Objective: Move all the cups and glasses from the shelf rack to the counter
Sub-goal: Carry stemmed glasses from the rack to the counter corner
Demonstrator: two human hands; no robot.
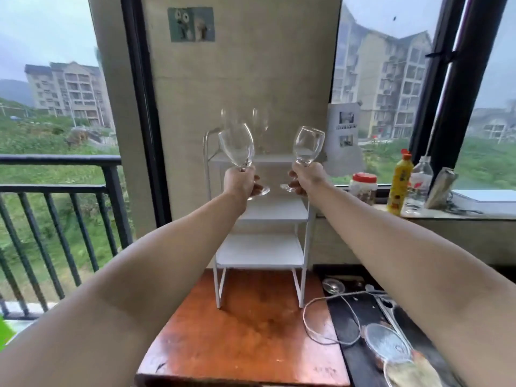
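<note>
A: Entry, head view. Largest item first: the reddish wooden counter (pixel 251 339) fills the 6 o'clock part of the frame. On its far edge stands the white shelf rack (pixel 262 247), four tiers, upright against the beige wall panel.

B: Rack contents?

A: The lower tiers show bare. On the top tier, at 12 o'clock from the hands, two more wine glasses (pixel 259 127) stand upright, faint against the wall; their feet are hard to make out.

B: Hands?

A: Both arms extended forward. The left hand (pixel 240 181) is closed around the stem of the left wine glass (pixel 237 148), bowl up, tilted slightly toward 1 o'clock, its foot showing below the fingers. The right hand (pixel 307 177) is closed around the stem of the right wine glass (pixel 308 146), bowl up, leaning toward 1 o'clock, foot visible at 8 o'clock from the hand. Both glasses are in the air in front of the upper tiers, apart from each other.

B: Smaller items?

A: At 3 o'clock on the window ledge: a yellow bottle (pixel 400 182), a clear bottle (pixel 417 185), a red-lidded jar (pixel 363 187). At 5 o'clock, a loop of string (pixel 329 319) lies over the counter's right edge.
</note>
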